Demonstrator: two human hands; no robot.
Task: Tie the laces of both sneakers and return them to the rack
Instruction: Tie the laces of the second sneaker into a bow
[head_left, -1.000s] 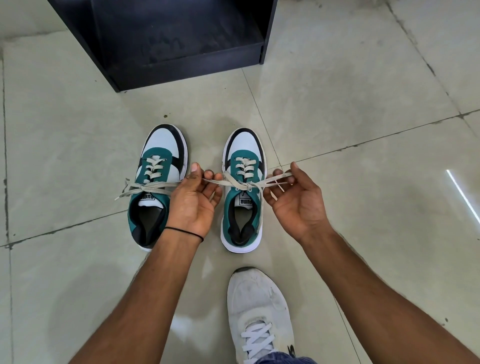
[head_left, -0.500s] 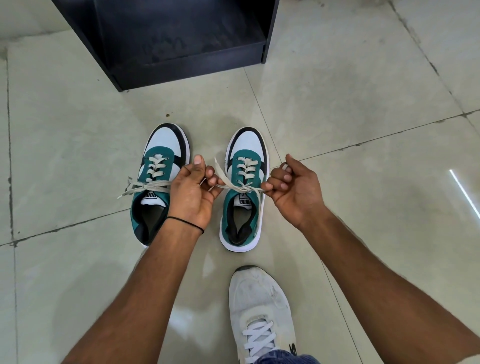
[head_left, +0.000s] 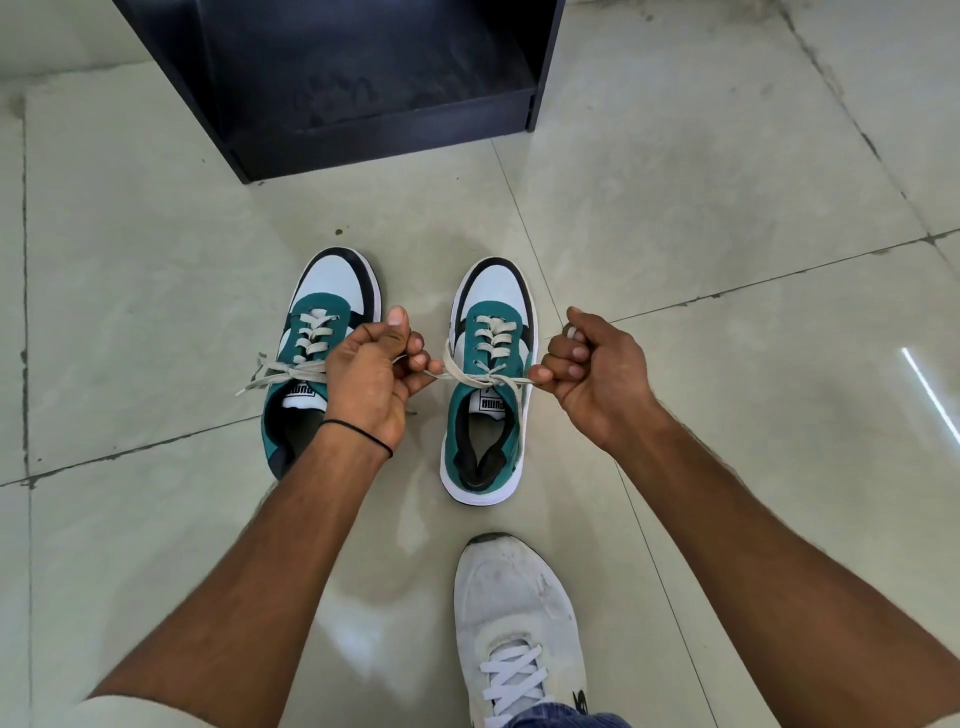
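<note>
So: tiled floor (head_left: 156, 234) carries everything; dark grout lines cross it; a bright streak of light lies near its right edge. Black rack (head_left: 363, 124) stands at the floor's far edge, open side facing the camera, its bottom shelf dusty and bare. 2 bare forearms run up from the near edge toward the middle of the floor. White worn shoe (head_left: 519, 623) on the person's foot sits at the near edge, a blue trouser hem just over it. 2 teal, white and black sneakers stand side by side mid-floor, toes toward the rack, apart from it; left sneaker (head_left: 332, 296) partly hidden behind the left wrist, its beige lace ends lying loose across the tongue and out over its left side, untied; right sneaker (head_left: 493, 322) in clear view, white tongue label showing. Left hand (head_left: 369, 374) is closed in a fist, pinching 1 end of the right sneaker's lace (head_left: 488, 379) between thumb and fingers, just left of that shoe; thin black band (head_left: 358, 431) around the left wrist. Right hand (head_left: 597, 369) is also closed, gripping the other lace end just right of the shoe, a bit of lace wrapped over 1 finger; hands are apart, 1 each side of the shoe, lace stretched taut between them, crossing in a knot over the tongue; no bow visible.
</note>
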